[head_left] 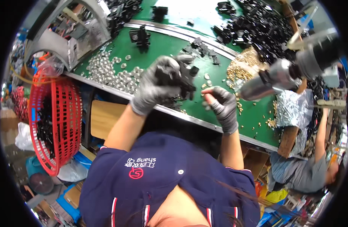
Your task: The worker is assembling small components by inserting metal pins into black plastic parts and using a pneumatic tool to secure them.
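Observation:
My left hand, in a grey glove, is closed round a black plastic part held above the green work surface. To its right my right hand, also gloved but with bare fingertips showing, has thumb and forefinger pinched together. Something tiny and pale seems to sit at the fingertips, too small to name. The two hands are apart. Just beyond the right hand lie a few shiny round discs. Several more clear, round glass-like pieces are spread left of my left hand.
A powered screwdriver hangs at the right, close to my right hand. Behind it lie brass-coloured screws and a heap of black parts. A finished-looking black assembly stands farther back. A red basket is at left; another person works at right.

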`<state>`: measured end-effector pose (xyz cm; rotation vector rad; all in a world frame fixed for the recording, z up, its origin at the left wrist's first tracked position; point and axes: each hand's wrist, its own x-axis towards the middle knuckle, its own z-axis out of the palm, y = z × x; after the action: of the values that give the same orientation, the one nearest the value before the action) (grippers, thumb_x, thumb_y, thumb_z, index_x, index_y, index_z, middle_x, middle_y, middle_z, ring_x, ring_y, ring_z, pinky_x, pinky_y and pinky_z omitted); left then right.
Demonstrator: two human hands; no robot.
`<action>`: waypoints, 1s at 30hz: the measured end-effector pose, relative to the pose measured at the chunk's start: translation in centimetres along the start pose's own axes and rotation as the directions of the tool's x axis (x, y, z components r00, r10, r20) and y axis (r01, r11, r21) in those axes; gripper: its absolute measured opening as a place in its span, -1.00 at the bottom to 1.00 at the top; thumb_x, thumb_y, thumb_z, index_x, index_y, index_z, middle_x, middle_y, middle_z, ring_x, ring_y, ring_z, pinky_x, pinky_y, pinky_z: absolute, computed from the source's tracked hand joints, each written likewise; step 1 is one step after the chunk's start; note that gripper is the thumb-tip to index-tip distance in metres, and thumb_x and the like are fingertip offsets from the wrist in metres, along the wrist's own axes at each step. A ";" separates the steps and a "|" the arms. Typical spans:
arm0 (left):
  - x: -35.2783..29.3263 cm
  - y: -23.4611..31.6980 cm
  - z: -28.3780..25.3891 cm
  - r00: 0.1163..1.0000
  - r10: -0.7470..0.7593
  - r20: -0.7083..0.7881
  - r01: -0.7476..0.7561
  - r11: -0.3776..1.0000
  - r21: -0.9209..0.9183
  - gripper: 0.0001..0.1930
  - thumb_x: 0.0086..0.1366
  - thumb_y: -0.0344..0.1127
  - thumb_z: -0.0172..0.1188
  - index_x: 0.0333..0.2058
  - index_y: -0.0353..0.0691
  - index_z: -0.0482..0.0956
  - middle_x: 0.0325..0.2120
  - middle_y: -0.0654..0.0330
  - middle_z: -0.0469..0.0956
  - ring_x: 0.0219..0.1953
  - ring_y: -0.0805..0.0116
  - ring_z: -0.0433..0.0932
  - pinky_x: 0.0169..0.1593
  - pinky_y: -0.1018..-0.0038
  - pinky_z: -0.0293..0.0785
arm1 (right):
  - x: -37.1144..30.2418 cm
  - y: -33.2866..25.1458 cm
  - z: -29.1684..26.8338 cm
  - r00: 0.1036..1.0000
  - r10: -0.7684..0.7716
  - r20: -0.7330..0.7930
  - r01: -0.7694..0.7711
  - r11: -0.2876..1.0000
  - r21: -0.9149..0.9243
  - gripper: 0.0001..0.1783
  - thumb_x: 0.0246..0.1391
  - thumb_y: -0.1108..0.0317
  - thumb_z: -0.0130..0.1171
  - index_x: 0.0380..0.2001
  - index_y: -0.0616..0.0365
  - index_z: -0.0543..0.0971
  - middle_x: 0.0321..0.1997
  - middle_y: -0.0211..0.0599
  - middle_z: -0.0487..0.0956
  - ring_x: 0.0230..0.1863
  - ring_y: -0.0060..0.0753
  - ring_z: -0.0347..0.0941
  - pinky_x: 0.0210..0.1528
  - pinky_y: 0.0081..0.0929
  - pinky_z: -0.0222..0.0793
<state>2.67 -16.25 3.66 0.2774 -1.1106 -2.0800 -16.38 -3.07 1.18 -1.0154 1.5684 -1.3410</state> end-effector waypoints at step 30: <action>8.9 -2.3 -1.6 0.961 -0.267 -0.075 -0.048 -0.427 0.903 -0.63 0.10 -0.13 0.39 -0.15 -0.15 0.62 -0.20 0.04 0.62 -0.13 0.04 0.63 -0.06 0.21 0.55 | -4.1 2.2 -2.1 0.926 0.367 -0.090 -0.370 0.929 -0.019 -0.73 0.23 0.26 0.22 -0.33 0.30 0.65 -0.60 -0.38 0.56 -0.61 -0.63 0.41 -0.49 -0.56 0.36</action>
<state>-3.88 -22.68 2.24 1.0801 -2.9683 -0.3610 -17.10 1.71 -0.46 -0.6459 1.7495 -1.1077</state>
